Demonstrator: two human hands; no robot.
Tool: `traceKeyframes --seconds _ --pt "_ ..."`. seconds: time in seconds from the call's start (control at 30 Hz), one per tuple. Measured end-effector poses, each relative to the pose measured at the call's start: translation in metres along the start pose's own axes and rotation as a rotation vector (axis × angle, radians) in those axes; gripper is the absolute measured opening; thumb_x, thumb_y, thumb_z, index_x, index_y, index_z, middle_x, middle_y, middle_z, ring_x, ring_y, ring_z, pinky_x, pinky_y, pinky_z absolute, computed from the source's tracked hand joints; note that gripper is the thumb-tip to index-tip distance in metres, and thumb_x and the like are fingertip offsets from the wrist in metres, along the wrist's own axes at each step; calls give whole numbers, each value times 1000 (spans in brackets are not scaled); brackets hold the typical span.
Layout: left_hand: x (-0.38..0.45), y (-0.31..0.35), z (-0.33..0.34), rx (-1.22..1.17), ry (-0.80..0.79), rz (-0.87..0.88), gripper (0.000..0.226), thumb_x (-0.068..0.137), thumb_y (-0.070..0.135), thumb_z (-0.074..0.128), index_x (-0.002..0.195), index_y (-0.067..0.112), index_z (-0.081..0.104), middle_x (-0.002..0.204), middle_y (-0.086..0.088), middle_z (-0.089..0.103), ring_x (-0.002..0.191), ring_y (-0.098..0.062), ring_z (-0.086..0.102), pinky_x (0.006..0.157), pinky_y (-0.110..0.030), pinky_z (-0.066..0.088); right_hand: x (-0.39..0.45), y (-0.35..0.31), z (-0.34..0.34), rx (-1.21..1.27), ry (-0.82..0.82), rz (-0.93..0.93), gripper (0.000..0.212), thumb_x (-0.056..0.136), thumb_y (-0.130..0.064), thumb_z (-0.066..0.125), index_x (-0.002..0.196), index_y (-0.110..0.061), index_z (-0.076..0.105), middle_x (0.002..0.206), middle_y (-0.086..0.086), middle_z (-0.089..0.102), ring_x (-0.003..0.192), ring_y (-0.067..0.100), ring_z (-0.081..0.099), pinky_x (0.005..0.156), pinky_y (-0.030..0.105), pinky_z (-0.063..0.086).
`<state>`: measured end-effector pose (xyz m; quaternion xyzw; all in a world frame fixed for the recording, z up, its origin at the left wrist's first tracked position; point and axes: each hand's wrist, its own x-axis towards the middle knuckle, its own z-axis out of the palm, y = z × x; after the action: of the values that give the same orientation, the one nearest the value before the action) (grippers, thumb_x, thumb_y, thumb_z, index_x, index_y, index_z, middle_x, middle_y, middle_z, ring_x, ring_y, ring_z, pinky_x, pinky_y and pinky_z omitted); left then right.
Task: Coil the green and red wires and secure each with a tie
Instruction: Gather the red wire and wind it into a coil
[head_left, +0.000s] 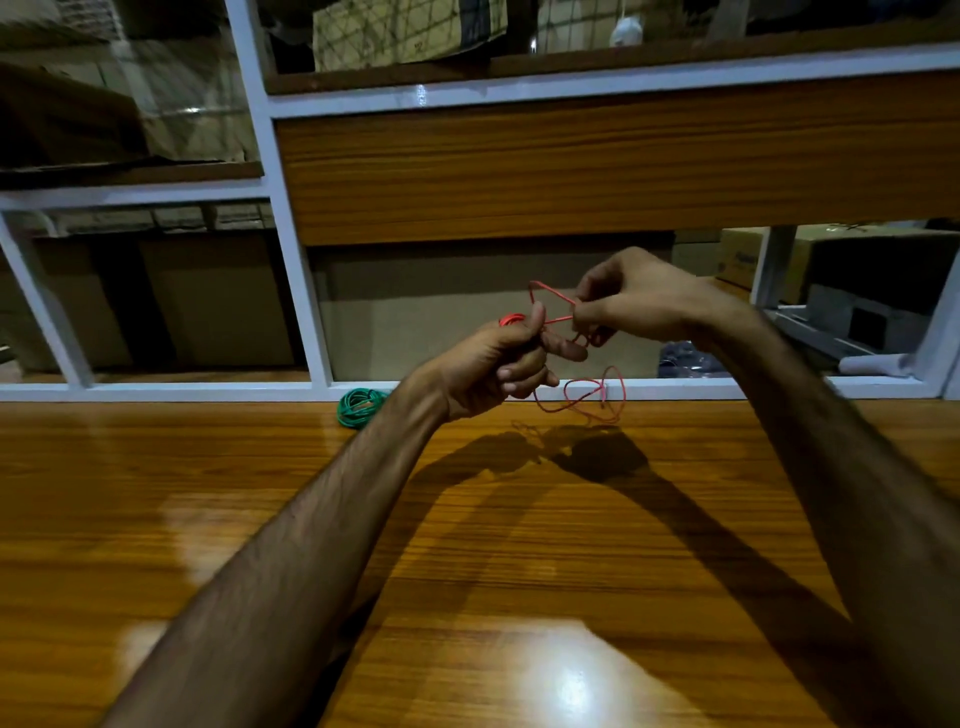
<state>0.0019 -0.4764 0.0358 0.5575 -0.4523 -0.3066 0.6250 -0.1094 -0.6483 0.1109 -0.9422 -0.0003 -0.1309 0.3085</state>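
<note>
Left hand (506, 358): held above the glossy wooden surface (260, 519), its fingers (524, 376) curled around a small bundle of thin red wire (553, 317), thumb pressed on top; a bit of the red coil shows past the knuckles at the hand's far side.
Right hand (631, 304): raised just beside the left, fingertips pinching a strand of the same red wire, pulled taut between the 2 hands.
Red wire, loose part: 1 loop stands up between the hands; further loose loops hang below them, down towards the far edge of the surface, in front of the white frame rail (208, 391).
Green wire coil (359, 407): a small round bundle lying on the surface at its far edge, against the white rail, left of the left forearm and apart from both hands. Whether a tie holds it cannot be told.
Shadows: dark shapes of both arms and the hanging wire fall on the surface beneath the hands.
Background: wood-grain panel (571, 171) and cardboard boxes (405, 31) behind glass.
</note>
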Motion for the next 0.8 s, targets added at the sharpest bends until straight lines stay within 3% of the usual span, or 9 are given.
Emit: traceKeyframes --seconds 0.17,0.3,0.43,0.6,0.7,0.8 --pt "5 -1 6 -14 66 12 47 112 33 39 107 -3 68 44 7 33 40 -9 36 83 -29 51 -5 2 -5 98 34 -28 16 100 -18 59 101 -13 74 96 -1 72 87 5 69 59 8 46" --pt "7 -4 10 -50 134 19 46 112 27 36 102 -3 69 42 7 29 37 -8 34 75 -24 55 -2 6 -1 181 86 -5 16 100 -12 56 102 -12 72 98 1 72 87 7 69 58 11 45" --pt "2 -7 -4 -88 253 31 47 113 26 35 103 -2 71 43 6 28 39 -10 34 75 -23 52 -3 15 -12 227 253 20 19 100 -3 52 96 -11 68 97 5 70 86 9 68 63 14 48" --pt "3 -12 -6 -149 216 -24 51 112 30 36 101 -2 74 43 6 28 39 -10 33 79 -27 48 -5 26 -12 367 100 51 29 101 3 42 91 -8 67 96 10 69 69 13 67 69 26 56" --pt "0 -15 -5 -111 152 -74 51 112 30 35 99 -2 73 43 7 29 39 -9 34 84 -27 49 -3 33 -12 507 8 13 28 100 1 40 91 -6 66 91 7 66 52 9 47 49 20 43" --pt "-5 -16 -5 -41 75 -149 52 112 29 35 100 -3 74 43 6 29 38 -10 34 87 -27 52 -1 42 -13 660 -89 -65 15 91 -17 53 92 -11 66 90 3 67 50 7 39 45 17 30"
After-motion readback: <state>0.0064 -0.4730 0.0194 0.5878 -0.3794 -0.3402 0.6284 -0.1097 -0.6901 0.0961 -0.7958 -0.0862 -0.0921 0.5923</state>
